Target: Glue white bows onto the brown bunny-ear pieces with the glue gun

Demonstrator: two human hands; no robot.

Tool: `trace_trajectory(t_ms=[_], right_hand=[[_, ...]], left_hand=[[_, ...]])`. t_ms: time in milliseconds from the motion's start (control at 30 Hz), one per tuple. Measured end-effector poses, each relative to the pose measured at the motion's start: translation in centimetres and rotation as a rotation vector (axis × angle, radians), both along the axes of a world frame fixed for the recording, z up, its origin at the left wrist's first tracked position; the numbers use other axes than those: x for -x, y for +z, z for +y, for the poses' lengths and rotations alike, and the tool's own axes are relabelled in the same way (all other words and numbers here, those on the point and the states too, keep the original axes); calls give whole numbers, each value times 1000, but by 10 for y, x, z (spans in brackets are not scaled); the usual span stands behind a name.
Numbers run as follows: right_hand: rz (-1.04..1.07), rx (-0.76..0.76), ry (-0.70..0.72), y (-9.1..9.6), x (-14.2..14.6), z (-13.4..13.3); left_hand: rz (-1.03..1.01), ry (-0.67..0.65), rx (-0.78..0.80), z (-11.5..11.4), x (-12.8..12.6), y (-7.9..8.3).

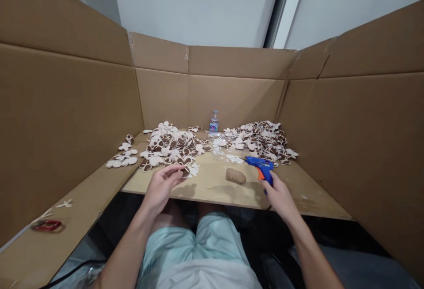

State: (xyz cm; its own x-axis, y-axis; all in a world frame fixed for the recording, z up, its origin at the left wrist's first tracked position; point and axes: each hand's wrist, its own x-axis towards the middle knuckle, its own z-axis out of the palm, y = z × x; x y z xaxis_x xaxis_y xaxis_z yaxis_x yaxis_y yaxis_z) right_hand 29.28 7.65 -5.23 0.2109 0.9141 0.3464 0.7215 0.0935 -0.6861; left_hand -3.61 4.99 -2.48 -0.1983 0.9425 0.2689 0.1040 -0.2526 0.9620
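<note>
At far left, a red-handled tool (48, 225) lies near a loose pale bow (65, 203). Next comes a small group of mostly white pieces (122, 162), then the left heap (172, 145) of brown-and-white pieces, many carrying pale bows.

My left grip (160, 187) is pinched, fingertips on a brown piece (185, 173) with a pale bow; it is held in front of the left heap, beside white scraps (194, 169). A brown lump (236, 176) lies between my hands. The right heap (261, 139) holds similar pieces. My right grip (278, 192) is closed around the handle of a blue glue gun (256, 163), nozzle pointing left; I cannot tell whether the orange trigger is pressed.

Progress, in my judgement: partway. One piece is in hand and not yet set down; which heap is finished and which is outstanding cannot be established.

Surface: the desk (205, 188) is pale, bare along its near edge. A labelled bottle (214, 122) stands at the back between the heaps. Room: cardboard panels (232, 97) enclose three sides; a pale wall (198, 6) rises beyond.
</note>
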Motion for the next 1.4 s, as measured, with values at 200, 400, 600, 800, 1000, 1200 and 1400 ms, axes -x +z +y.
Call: trace_trajectory(t_ms=[200, 400, 600, 800, 1000, 1200, 1400], right_hand=[[68, -129, 277, 24, 46, -50], [-39, -317, 274, 19, 65, -65], [-125, -420, 242, 13, 67, -65], [-163, -490, 210, 9, 65, -64], [-197, -551, 186, 8, 66, -64], [-216, -604, 177, 9, 66, -64], [-222, -633, 170, 8, 67, -65]], left_hand=[[-165, -111, -36, -23, -29, 10], [-125, -176, -8, -33, -38, 12], [-163, -188, -4, -36, -41, 9], [-174, -186, -11, -36, -40, 8], [-191, -191, 5, -35, -41, 8], [-178, -190, 8, -33, -41, 7], [-191, -194, 8, -34, -40, 8]])
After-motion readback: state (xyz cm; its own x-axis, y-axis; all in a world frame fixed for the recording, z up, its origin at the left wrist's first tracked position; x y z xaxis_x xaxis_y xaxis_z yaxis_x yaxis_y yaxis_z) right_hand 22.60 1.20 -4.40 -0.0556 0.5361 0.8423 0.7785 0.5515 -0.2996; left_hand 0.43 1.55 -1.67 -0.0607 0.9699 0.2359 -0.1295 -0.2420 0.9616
